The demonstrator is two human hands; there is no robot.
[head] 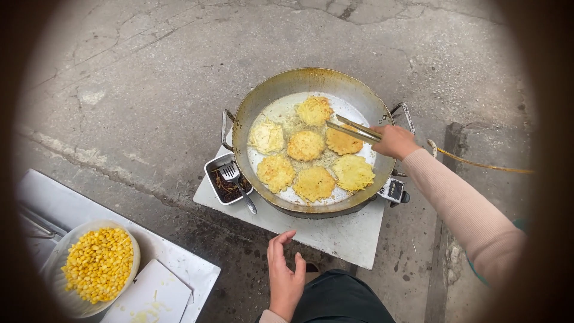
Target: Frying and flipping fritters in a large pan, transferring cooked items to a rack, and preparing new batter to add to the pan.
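tongs (353,128) | metal, held (right hand (394,142)) | tips over golden fritter (344,142)

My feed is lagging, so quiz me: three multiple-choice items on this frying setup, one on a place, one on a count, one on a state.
1. Where is the corn bowl? A lower left, on the white table B inside the pan C on the stove
2. How many fritters lie in the pan? A four B seven C ten
3. What does the right hand hold? A nothing B tongs C a spatula

Answers: 1 A, the bowl sits on the white table. 2 B, seven golden rounds show. 3 B, the tongs reach a fritter; the left hand is empty.
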